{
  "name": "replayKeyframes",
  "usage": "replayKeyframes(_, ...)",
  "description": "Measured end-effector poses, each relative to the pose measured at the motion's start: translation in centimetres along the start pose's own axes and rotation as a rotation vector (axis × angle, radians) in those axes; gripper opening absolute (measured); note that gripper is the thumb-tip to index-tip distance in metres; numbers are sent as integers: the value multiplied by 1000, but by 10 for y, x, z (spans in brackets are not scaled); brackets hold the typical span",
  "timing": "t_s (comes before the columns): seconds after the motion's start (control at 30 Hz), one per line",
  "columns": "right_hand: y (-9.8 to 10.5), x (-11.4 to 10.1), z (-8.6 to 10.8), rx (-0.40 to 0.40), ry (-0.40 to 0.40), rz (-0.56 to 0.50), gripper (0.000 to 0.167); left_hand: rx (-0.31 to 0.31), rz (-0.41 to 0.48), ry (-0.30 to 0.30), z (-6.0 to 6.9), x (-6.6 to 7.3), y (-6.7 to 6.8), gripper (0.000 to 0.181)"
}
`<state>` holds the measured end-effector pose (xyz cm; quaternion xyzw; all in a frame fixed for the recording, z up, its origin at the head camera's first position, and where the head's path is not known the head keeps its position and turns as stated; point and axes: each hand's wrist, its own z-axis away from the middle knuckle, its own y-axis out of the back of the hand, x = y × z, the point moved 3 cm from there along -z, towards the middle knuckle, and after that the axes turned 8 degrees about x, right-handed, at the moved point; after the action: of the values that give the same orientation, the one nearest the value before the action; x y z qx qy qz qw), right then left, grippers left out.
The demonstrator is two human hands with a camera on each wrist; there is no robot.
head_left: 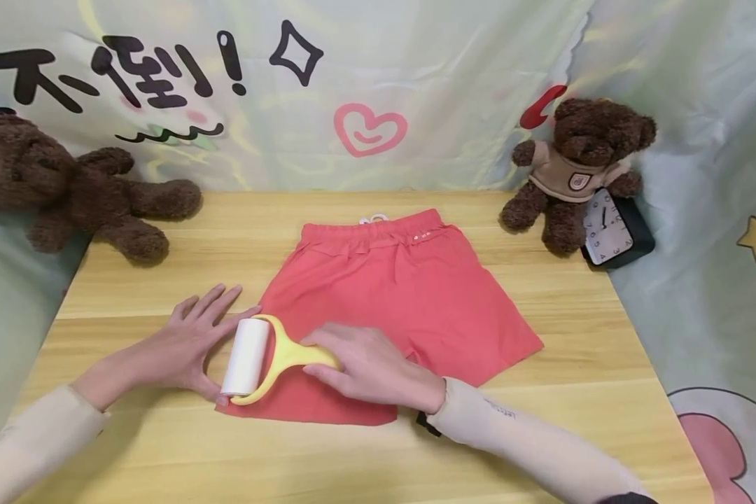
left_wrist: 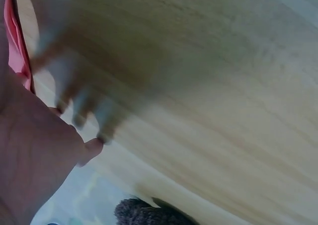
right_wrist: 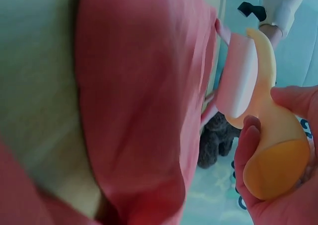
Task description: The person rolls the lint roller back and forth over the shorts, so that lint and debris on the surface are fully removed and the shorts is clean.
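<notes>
A pair of red shorts (head_left: 378, 294) lies flat on the wooden table, its waistband toward the back. My right hand (head_left: 368, 364) grips the yellow handle of a lint roller (head_left: 290, 355). Its white roll (head_left: 246, 357) lies over the left leg of the shorts, close to the side edge. With fingers spread, my left hand (head_left: 185, 346) touches the edge of the shorts just left of the roll. The right wrist view shows the lint roller (right_wrist: 276, 140) held between thumb and fingers. In the left wrist view the left hand (left_wrist: 39, 145) hides most of the shorts.
A brown teddy bear (head_left: 88, 189) leans at the back left. Another bear (head_left: 579, 175) in a tan top sits at the back right, beside a black clock (head_left: 614, 231). Printed curtains (head_left: 447, 91) enclose the back and sides of the wooden table (head_left: 579, 392).
</notes>
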<state>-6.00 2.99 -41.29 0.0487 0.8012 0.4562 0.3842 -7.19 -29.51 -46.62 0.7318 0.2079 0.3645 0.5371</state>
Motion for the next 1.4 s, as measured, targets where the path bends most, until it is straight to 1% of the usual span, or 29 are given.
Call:
replayKeyframes(0.13, -9, -4, -5, 4, 20, -15, 32, 14, 0, 5, 5, -5, 1, 143)
replayKeyframes(0.27, -17, -6, -6, 2, 41, -11, 30, 27, -11, 4, 5, -4, 3, 140)
replayKeyframes(0.43, -23, -6, -7, 8, 49, 10, 28, 24, -25, 2, 6, -6, 3, 142)
replayKeyframes(0.6, -26, -3, -9, -1, 38, 17, 27, 11, -25, 10, 6, -6, 4, 143)
replayKeyframes(0.77, -26, -1, -11, -19, 10, -1, 27, 0, -35, 22, 7, -6, 4, 144)
replayKeyframes(0.97, -27, 1, -10, -31, 10, -33, 24, -13, -44, 32, 7, -5, 4, 147)
replayKeyframes(1.17, -23, 8, -6, -46, 27, -47, 23, -41, -60, 51, 4, 0, 5, 144)
replayKeyframes(1.27, -16, 12, -2, -53, 33, -45, 24, -49, -67, 51, 1, 1, 3, 144)
replayKeyframes(1.4, -5, 16, 3, -78, 21, -38, 20, -42, -73, 40, -1, 4, 2, 143)
